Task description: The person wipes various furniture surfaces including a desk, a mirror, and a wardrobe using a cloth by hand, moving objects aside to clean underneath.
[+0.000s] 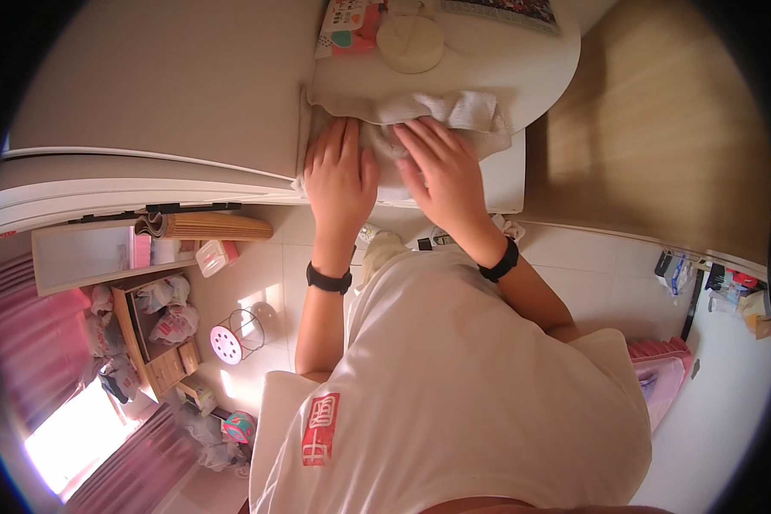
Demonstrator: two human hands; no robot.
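Observation:
A light grey-beige cloth [469, 112], rumpled along its far edge, is spread over the near end of a white surface [507, 167]. My left hand [339, 160] lies palm down on its left part, fingers pointing away from me and thumb apart. To the right, my right hand [440, 167] rests palm down on the same cloth, angled to the left. Neither hand visibly grasps a fold. Beyond the cloth sits a round cream-coloured object [411, 44], its kind unclear. Beside it lies a pink-and-white printed packet [350, 29].
A tall white cabinet-like panel [167, 83] borders the left side. At right is a wooden surface [655, 141]. A printed sheet [507, 13] lies at the far end. On the floor at left stand a round-topped stool [226, 345] and a rolled bamboo mat [212, 226].

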